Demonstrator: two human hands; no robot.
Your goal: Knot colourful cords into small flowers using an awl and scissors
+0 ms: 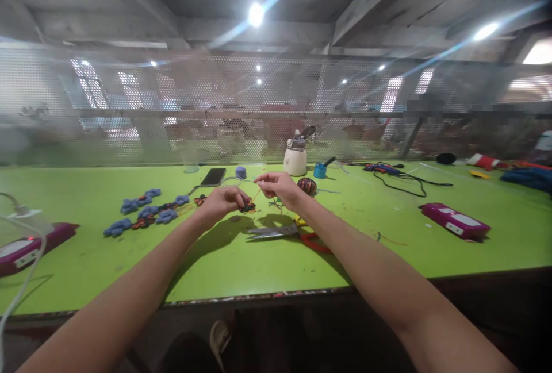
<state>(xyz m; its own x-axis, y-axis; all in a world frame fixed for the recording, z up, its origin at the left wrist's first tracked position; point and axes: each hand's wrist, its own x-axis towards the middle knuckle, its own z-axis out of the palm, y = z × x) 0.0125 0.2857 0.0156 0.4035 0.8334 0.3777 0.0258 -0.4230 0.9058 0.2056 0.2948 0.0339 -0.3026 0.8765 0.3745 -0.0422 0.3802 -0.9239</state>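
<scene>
My left hand pinches a small black-and-orange crocheted piece just above the green table. Up and to the right of it, my right hand is closed at the fingertips on a thin orange yarn that runs down to the piece. Whether a hook is also in those fingers I cannot make out. Scissors with red-orange handles lie under my right wrist, blades pointing left. A multicoloured yarn ball rests beyond that wrist. Several blue crocheted flowers and dark-orange ones lie left of my left hand.
A phone, a blue yarn ball, a cream jug and a turquoise pot stand or lie farther back. Purple power strips flank both sides. A black cable curls at right. A perforated screen borders the far edge.
</scene>
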